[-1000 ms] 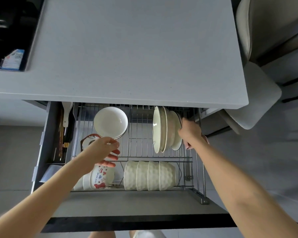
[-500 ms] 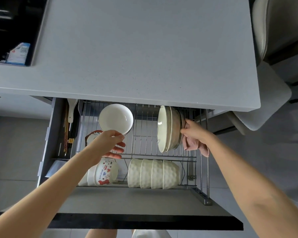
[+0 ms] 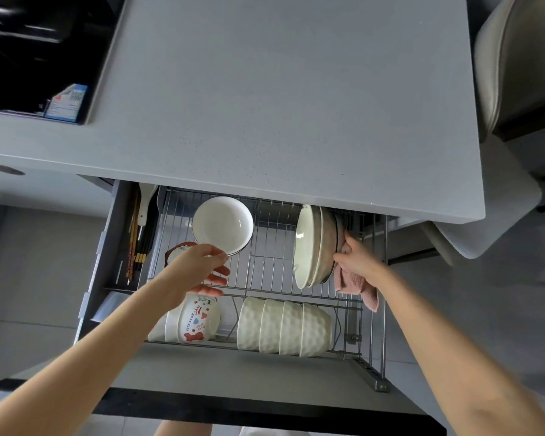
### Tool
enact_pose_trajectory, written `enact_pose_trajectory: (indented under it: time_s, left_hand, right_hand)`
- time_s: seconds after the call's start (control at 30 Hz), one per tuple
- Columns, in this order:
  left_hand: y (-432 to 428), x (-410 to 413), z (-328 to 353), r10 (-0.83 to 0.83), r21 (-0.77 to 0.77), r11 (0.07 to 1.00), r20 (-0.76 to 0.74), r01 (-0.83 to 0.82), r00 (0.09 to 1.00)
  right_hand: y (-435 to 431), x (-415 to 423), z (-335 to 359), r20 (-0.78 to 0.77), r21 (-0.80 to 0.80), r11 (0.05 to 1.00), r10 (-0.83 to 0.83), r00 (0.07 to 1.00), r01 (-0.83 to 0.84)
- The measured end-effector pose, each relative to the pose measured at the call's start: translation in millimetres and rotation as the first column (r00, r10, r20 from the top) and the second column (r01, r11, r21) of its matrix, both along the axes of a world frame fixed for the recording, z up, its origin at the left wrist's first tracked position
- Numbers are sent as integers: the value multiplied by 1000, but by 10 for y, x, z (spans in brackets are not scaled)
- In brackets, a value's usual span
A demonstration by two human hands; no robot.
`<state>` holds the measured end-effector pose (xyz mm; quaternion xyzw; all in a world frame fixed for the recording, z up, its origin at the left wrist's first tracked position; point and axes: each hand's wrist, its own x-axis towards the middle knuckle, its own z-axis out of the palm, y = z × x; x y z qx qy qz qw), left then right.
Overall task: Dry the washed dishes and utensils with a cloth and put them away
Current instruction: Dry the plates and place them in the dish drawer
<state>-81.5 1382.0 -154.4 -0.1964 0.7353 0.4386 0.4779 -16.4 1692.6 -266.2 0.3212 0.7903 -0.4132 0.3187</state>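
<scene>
A wire dish rack (image 3: 265,247) fills the pulled-out drawer under the grey counter. A white bowl (image 3: 222,223) stands tilted at the rack's back left. My left hand (image 3: 199,269) is at its lower rim, thumb and forefinger pinching the edge and the other fingers stretched out below. Several cream plates (image 3: 312,247) stand on edge at the back right. My right hand (image 3: 356,259) grips a pink cloth (image 3: 350,284) and rests against the rearmost plate.
The front row holds a cartoon-print bowl (image 3: 199,319) and several ribbed white bowls (image 3: 283,325) on their sides. Chopsticks (image 3: 136,240) and a white spoon lie in the left side slot. The grey counter (image 3: 280,105) overhangs the rack's back. A chair (image 3: 516,73) stands at the right.
My right hand has slid down behind the plates and the pink cloth now hangs in view below it. My left hand stays at the white bowl's lower rim.
</scene>
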Motion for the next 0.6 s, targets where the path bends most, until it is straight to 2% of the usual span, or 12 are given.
enact_pose_trajectory:
  time_s: [0.2,0.4,0.53,0.6]
  left_hand:
    - [-41,94,-27,12,-10,1000,-1,-12,1000]
    - [13,202,-94,-22,-18,1000,17,22,1000]
    - [93,263,-146,-43,-13,999,21,43,999]
    - [134,274,-160,-63,-16,998,23,64,998]
  right_hand:
    - [-12,147,15,-57,-118,986,-123,991,116]
    - [-74,244,-79,-137,18,997,-67,988,70]
    - [-29,212,-74,-57,-74,991,-117,992,113]
    - [14,154,-17,-8,-94,994,-63,998,62]
